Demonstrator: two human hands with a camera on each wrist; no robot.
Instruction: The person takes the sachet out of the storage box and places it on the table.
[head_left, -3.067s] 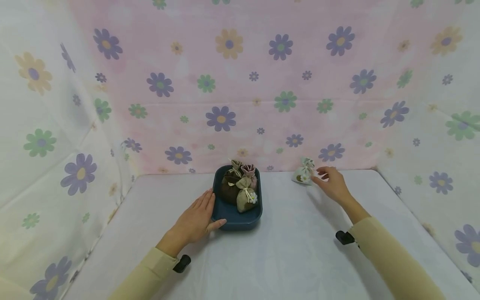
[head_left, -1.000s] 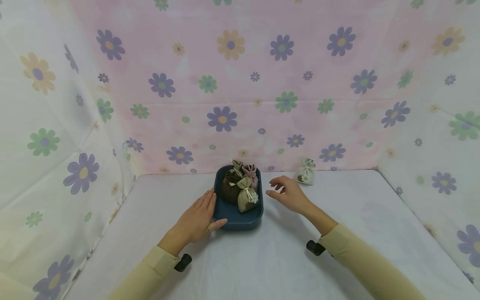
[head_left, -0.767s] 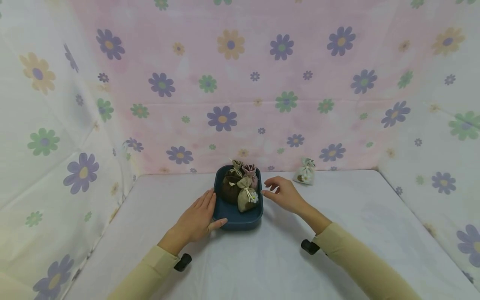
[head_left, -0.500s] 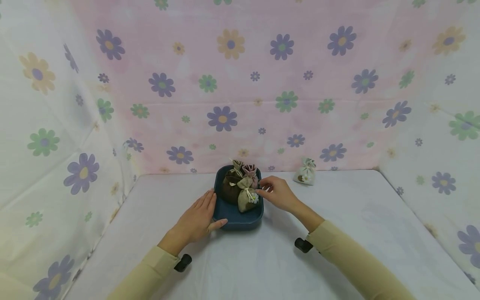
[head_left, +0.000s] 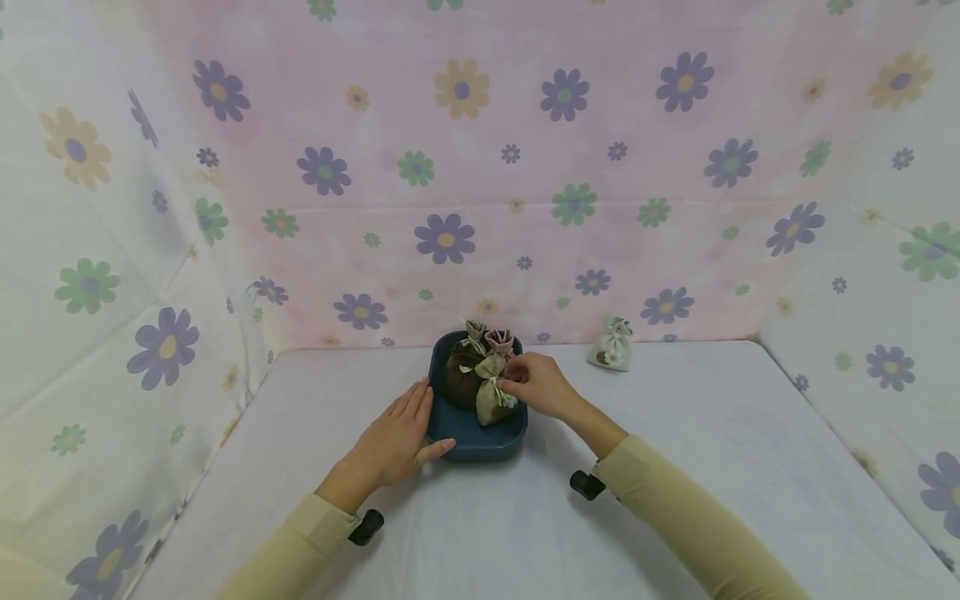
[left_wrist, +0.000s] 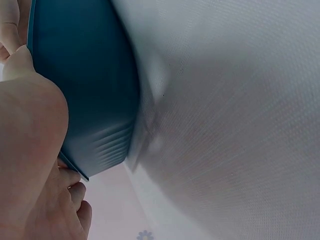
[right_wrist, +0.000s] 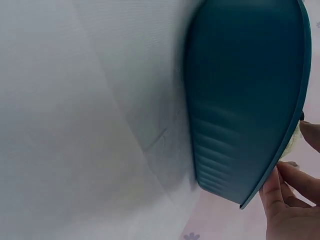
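A deep blue tray (head_left: 474, 450) holds three drawstring pouches. Nearest is an olive pouch (head_left: 491, 410) with a white flower; a dark brown pouch (head_left: 459, 385) leans at the left and a pinkish pouch (head_left: 498, 340) stands behind. Flat along the tray's left wall rests my left hand (head_left: 393, 433), thumb over the front corner. My right hand (head_left: 546, 385) reaches over the right rim, its bent thumb and fingers at the olive pouch's neck. In the right wrist view a gap shows between thumb and fingers (right_wrist: 295, 180); their tips are partly hidden.
A pale mint pouch (head_left: 611, 346) with white flowers stands at the table's back, right of the tray. The white-covered table (head_left: 465, 533) is enclosed by flower-patterned cloth (head_left: 480, 167) at the back and sides.
My right hand has moved left from beside the mint pouch, over the tray's right rim to the olive pouch. The mint pouch stays behind. My left hand has kept its place on the tray.
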